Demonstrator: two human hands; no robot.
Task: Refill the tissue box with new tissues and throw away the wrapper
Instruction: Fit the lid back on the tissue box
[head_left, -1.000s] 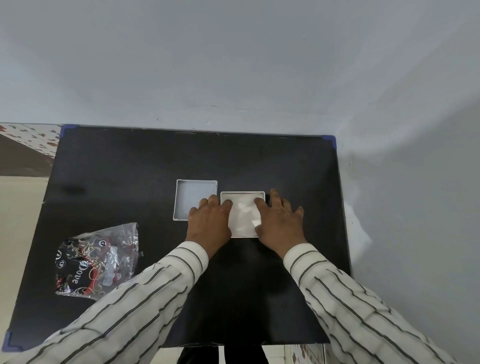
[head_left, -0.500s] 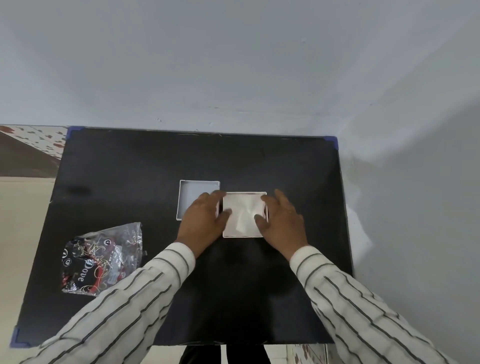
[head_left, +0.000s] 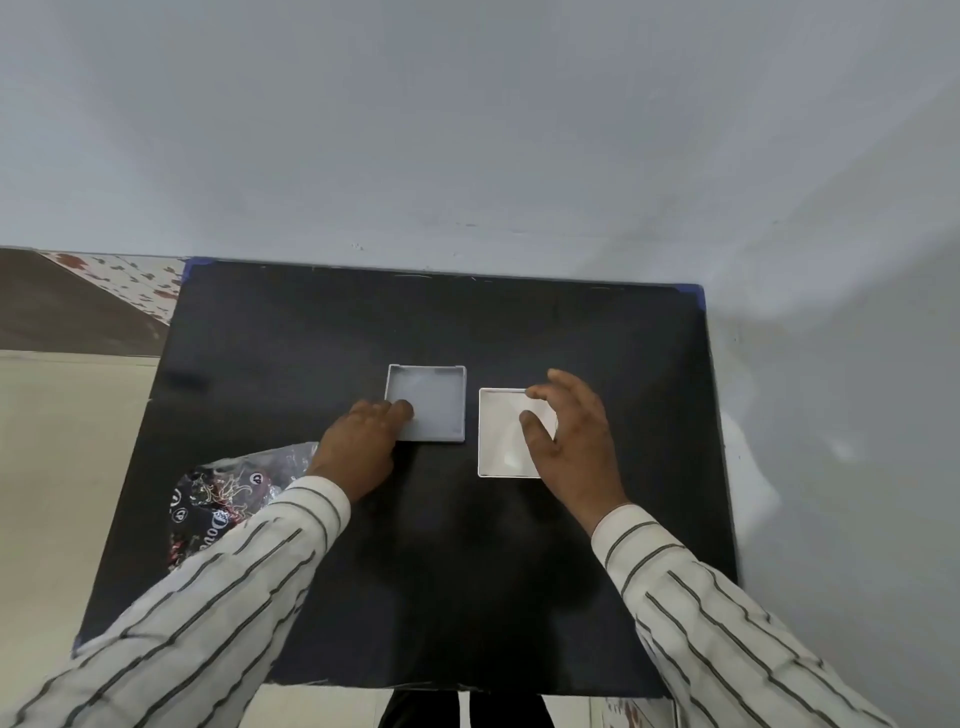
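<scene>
Head view, looking down on your black rectangular desk (head_left: 441, 571) against a pale wall. Your left hand (head_left: 358, 447) lies on the desk with fingers close together, fingertips touching the near-left corner of the shallow grey square tray-like box half (head_left: 431, 402), nothing pinched. Your right hand (head_left: 569, 441) hovers over the right side of the white square tissue box (head_left: 501, 434), fingers loosely spread and curled, thumb over the white tissue inside; cannot tell if it actually touches. Both box parts sit mid-desk, side by side with a narrow gap, white one right and slightly nearer you. Crinkled clear plastic wrapper with black and red print (head_left: 223, 499) lies at the desk's left edge, partly under your striped left sleeve (head_left: 208, 613), well apart from the boxes.
</scene>
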